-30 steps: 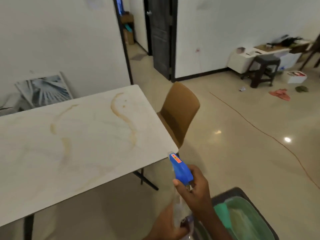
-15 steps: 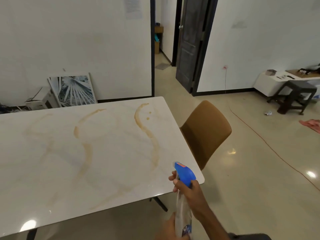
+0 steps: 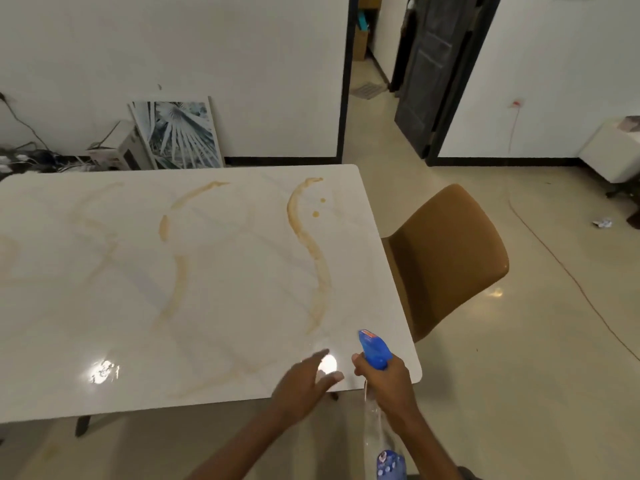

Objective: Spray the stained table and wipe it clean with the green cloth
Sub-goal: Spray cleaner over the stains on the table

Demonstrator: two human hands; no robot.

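Two hands work at the near right corner of the table (image 3: 104, 306). Our right hand (image 3: 389, 382) grips the neck of the spray bottle (image 3: 375, 351), its blue head just over that corner and its nozzle aimed along the top, likely so the mist lands on the nearest brown stain (image 3: 313, 251). Our left hand (image 3: 304, 382) hovers beside it over the table's near edge, fingers loosely spread and holding nothing, probably free to take the green cloth, which we cannot see here. A brown chair (image 3: 446, 258) stands against the table's right side.
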